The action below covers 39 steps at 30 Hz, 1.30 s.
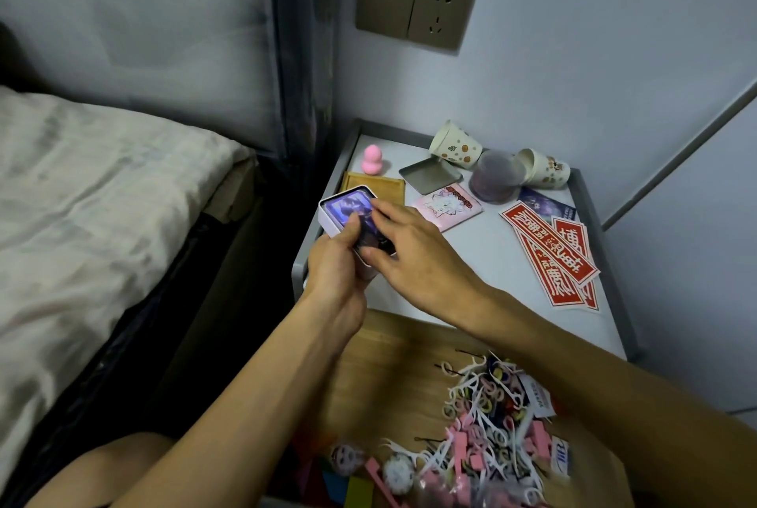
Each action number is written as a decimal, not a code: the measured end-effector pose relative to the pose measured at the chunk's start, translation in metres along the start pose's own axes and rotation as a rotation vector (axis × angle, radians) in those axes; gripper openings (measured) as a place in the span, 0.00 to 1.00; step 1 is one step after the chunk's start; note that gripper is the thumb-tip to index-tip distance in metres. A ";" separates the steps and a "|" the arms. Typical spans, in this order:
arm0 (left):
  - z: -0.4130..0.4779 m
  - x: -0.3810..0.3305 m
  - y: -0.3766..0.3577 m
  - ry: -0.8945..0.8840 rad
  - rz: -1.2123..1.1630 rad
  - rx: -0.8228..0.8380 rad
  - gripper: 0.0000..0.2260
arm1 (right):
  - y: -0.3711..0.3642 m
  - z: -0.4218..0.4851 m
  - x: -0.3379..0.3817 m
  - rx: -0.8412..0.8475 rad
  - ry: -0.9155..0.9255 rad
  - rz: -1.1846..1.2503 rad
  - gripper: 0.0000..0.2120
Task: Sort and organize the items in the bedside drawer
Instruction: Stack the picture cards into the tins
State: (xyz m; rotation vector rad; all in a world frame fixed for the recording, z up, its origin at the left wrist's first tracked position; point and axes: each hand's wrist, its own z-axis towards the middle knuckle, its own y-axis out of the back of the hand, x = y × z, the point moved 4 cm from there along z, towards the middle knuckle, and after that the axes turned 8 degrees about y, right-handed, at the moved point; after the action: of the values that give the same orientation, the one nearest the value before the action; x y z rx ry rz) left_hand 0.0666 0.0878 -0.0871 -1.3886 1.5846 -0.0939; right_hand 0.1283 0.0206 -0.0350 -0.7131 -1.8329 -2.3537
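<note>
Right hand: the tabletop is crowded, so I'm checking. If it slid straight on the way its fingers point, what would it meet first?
The right hand touches the card in the tin held by the left hand. Past that, probably the wooden tray, then the pink sponge; depth is unclear.
</note>
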 end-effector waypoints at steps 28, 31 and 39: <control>0.013 -0.041 0.013 -0.021 -0.118 -0.141 0.11 | -0.016 0.112 -0.137 0.142 -0.200 -0.752 0.17; 0.012 -0.041 0.011 -0.015 -0.112 -0.138 0.10 | -0.018 0.112 -0.139 0.157 -0.169 -0.799 0.18; 0.012 -0.036 0.008 -0.039 -0.059 -0.150 0.09 | 0.025 0.107 -0.130 -0.120 -0.200 -0.612 0.11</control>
State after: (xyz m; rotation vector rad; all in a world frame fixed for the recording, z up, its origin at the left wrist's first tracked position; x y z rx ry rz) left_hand 0.0640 0.1253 -0.0768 -1.5445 1.5441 0.0167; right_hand 0.2857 0.0849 -0.0458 -0.4512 -2.2698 -2.8662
